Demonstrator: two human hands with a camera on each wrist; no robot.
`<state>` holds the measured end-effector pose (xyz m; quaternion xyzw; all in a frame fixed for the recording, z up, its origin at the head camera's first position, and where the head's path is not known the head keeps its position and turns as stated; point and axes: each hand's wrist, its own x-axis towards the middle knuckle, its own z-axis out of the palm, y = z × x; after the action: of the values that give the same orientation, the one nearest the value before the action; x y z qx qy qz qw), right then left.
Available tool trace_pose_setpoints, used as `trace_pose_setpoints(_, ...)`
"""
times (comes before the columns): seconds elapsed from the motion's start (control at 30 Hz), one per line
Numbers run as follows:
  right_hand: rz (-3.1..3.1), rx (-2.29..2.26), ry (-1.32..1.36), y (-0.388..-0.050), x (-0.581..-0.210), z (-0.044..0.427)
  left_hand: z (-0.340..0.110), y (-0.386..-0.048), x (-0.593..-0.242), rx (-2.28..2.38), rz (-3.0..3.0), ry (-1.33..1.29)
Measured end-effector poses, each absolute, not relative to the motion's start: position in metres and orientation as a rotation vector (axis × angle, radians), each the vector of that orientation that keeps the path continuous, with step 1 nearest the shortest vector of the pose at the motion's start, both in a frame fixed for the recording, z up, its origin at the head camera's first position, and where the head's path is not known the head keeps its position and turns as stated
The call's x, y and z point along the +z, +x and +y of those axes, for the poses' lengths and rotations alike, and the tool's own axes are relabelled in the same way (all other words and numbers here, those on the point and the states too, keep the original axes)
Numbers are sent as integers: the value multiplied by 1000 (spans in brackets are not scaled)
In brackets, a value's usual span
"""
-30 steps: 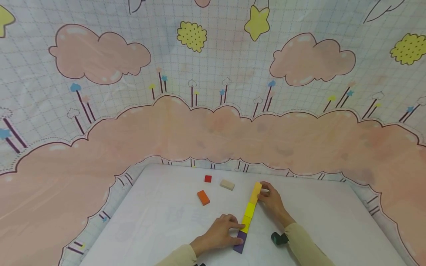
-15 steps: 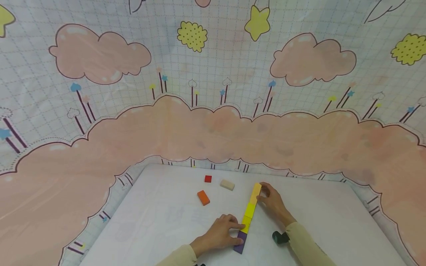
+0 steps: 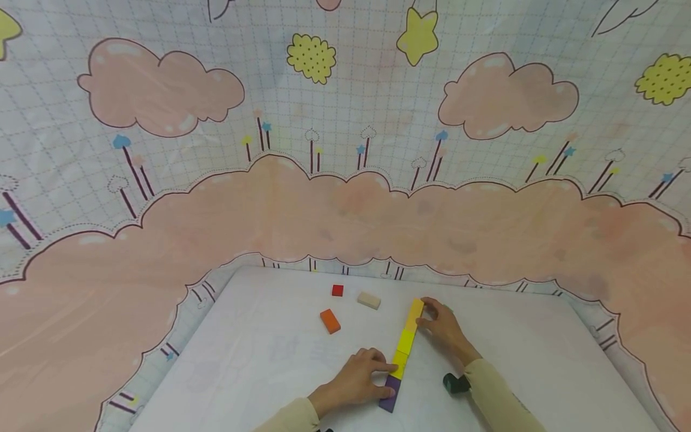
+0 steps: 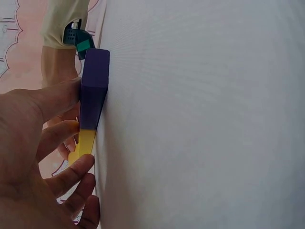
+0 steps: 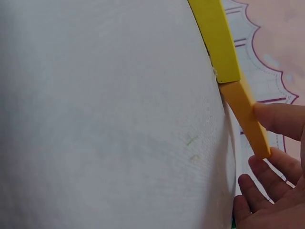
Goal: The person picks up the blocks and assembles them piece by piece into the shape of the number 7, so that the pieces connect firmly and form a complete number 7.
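Note:
Four blocks form a slanting row in the head view: a purple block (image 3: 389,394) nearest, two yellow blocks (image 3: 406,342) in the middle and a light orange block (image 3: 414,314) farthest. My left hand (image 3: 357,377) lies on the row's left side, its thumb touching the purple block (image 4: 94,90) and its index finger at the nearer yellow one. From the right side, my right hand (image 3: 445,329) rests its thumb on the light orange block (image 5: 247,114); another fingertip touches that block's far end, with the remaining fingers spread apart.
Left of the row's far end lie a red cube (image 3: 337,290), a cream block (image 3: 369,300) and an orange block (image 3: 330,321) on the white table (image 3: 259,336). A dark green object (image 3: 456,383) is beside my right sleeve. Patterned cloth hangs behind the table.
The light orange block's far end and my right hand have shifted very slightly toward me. My left hand stays in place.

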<state>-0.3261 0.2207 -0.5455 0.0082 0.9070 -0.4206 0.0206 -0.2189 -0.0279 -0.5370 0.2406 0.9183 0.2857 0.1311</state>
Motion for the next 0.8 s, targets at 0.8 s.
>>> trace_pose_setpoints(0.8, 2785, -1226, 5, -329, -544, 222, -29, -220, -539, 828, 2675, 724)
